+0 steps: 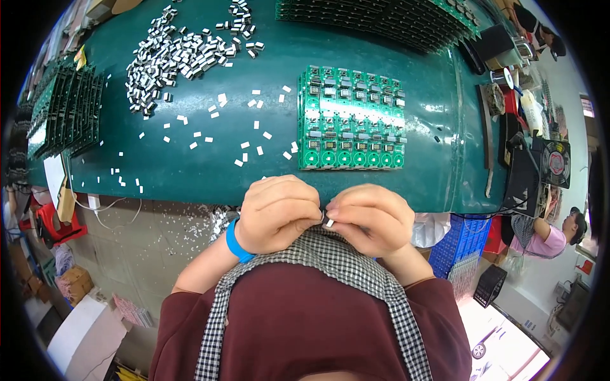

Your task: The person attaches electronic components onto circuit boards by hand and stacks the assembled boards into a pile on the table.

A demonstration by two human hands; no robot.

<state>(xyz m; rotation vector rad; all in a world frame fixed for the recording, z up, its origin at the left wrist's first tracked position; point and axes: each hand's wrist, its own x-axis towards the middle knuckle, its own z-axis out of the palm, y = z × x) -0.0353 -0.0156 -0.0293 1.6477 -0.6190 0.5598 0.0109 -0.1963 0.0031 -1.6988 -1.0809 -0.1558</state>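
While the left end of the tabletop [432,181] carries a stack of upright circuit boards [67,111] close to its side edge, a heap of small black-and-white modules [181,54] spreads farther right, near the far side. Loose white pieces [257,125] lie scattered from the heap toward the front edge, with stretches of green surface showing between them; more white bits [184,232] speckle the floor beyond that edge.

The left hand [283,206], with a blue wristband [236,242] behind it, sits at the front edge, thumb and fingertips pinched on a small module [329,223]. This module, its white face showing, is between the two hands, right by the edge and above the checked apron [324,254]. The right hand [375,216] also pinches it, fingers curled.

Just past the hands, a block of green boards [351,120] stands in neat rows, a narrow strip of tabletop separating it from the front edge. Farther back, a larger set of boards [375,22] reaches the top of the view. To the right of the block, a broad green stretch gives open room as far as the cluttered right edge. Below that corner stands a blue crate [459,244].

Markings on the boards are too fine to read.
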